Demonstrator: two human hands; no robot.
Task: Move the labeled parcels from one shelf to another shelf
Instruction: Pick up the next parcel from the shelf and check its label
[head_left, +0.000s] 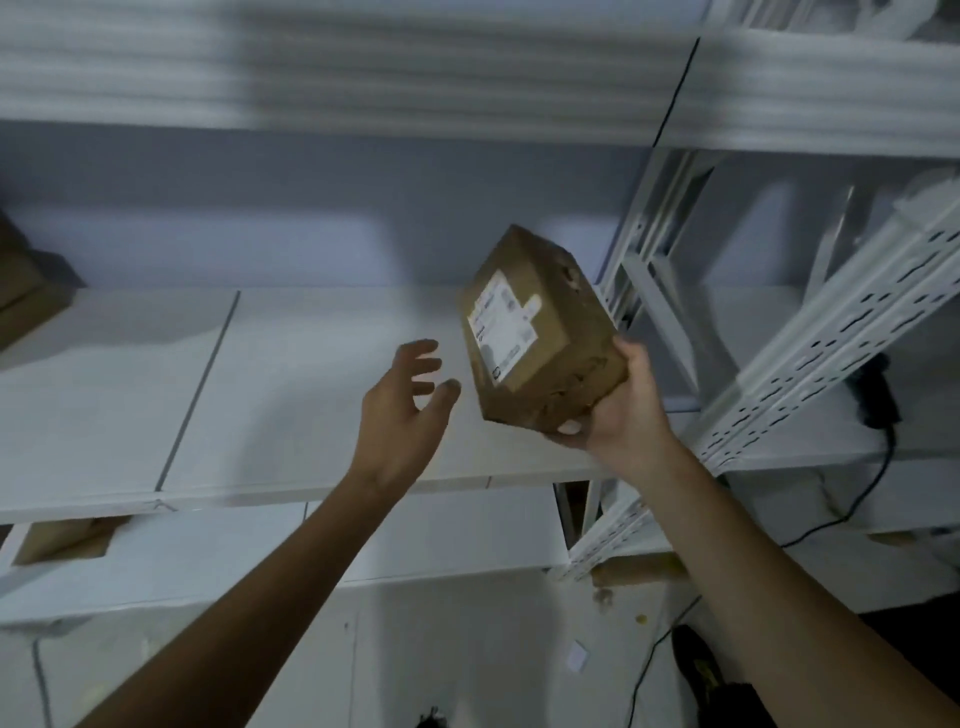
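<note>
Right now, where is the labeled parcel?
In the head view, the labeled parcel is right of centre, tilted, held from below by the right hand above the white shelf; the open left hand is beside it, not touching.

A small brown cardboard parcel with a white printed label on its facing side is tilted. It is raised above the white shelf board, near the rack's right end.
</note>
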